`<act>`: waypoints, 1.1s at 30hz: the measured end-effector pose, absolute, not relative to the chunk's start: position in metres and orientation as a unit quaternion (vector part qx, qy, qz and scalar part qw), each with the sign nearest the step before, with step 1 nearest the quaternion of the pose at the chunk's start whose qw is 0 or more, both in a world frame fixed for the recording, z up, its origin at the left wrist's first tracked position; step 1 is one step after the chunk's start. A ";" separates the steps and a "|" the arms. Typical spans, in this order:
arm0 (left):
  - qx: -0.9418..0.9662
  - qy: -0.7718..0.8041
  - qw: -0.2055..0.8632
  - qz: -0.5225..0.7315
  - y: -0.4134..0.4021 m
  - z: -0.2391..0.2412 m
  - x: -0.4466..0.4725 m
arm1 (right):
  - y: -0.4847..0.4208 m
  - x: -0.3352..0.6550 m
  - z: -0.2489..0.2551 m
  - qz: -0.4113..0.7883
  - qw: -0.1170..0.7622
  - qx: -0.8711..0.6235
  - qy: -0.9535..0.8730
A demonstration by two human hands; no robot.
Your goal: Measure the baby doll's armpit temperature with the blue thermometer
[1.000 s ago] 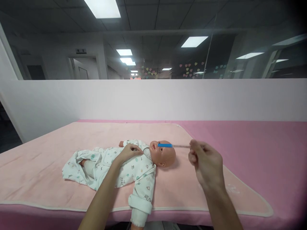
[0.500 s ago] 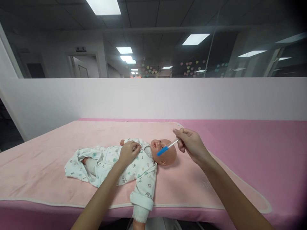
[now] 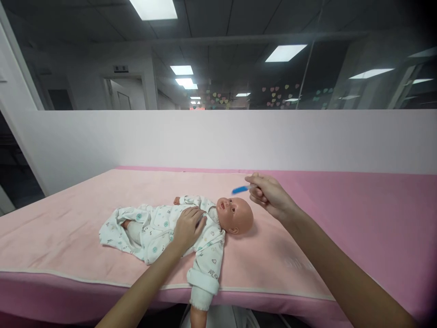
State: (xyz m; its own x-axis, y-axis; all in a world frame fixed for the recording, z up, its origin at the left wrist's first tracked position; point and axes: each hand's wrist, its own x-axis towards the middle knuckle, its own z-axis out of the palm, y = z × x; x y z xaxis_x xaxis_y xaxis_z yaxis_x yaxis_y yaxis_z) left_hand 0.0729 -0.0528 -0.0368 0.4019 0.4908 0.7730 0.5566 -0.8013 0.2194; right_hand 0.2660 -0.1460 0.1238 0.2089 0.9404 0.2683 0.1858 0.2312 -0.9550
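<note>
A baby doll (image 3: pixel 235 216) in a white printed suit (image 3: pixel 205 248) lies on its back, its head toward the right. My left hand (image 3: pixel 189 225) rests flat on the doll's chest, fingers extended and holding nothing. Above the doll's head, my right hand (image 3: pixel 268 193) pinches a slim stick with a blue end (image 3: pixel 241 189). The clear handle runs mostly out of sight into my fingers, and the blue end points left over the doll's face, apart from it. One doll arm hangs over the near table edge.
A peach mat (image 3: pixel 85 241) with a pale border covers much of the pink table surface (image 3: pixel 385 218). Behind it stands a white partition (image 3: pixel 239 139) with a window above. Part of a grey object (image 3: pixel 221 317) shows below the near edge.
My right hand has lifted the blue-ended stick up and away from the doll's face, turning it closer to level. My left hand stays on the chest. The view has shifted slightly.
</note>
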 end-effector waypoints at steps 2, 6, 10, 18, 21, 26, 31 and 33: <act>-0.828 -0.315 0.034 -0.462 -0.054 -0.038 0.074 | -0.142 0.262 0.127 0.306 0.558 -0.534 -0.557; -0.823 -0.302 0.032 -0.479 -0.056 -0.041 0.074 | -0.148 0.254 0.109 0.200 0.517 -0.561 -0.615; -0.826 -0.306 0.016 -0.473 -0.059 -0.041 0.073 | -0.169 0.256 0.045 -0.142 0.460 -0.563 -0.672; -0.828 -0.330 0.014 -0.454 -0.060 -0.041 0.072 | -0.184 0.291 -0.054 -0.408 0.208 -0.494 -0.739; -0.820 -0.336 -0.006 -0.463 -0.059 -0.042 0.072 | -0.177 0.295 -0.052 -0.405 0.165 -0.570 -0.696; -0.770 -0.346 -0.071 -0.530 -0.056 -0.044 0.073 | -0.151 0.263 -0.024 -0.359 0.205 -0.571 -0.709; -0.738 -0.351 -0.152 -0.557 -0.055 -0.040 0.073 | -0.105 0.202 -0.002 -0.231 0.355 -0.515 -0.745; -0.727 -0.354 -0.181 -0.560 -0.054 -0.038 0.073 | -0.088 0.187 -0.003 -0.144 0.394 -0.501 -0.757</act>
State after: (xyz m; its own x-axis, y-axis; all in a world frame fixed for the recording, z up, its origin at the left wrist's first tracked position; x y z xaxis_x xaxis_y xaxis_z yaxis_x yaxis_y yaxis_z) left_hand 0.0730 -0.0537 -0.0380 0.1213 0.7173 0.6861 0.3123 -0.6837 0.6596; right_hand 0.1872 -0.0883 -0.0034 -0.1879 0.6448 0.7409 0.8714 0.4575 -0.1771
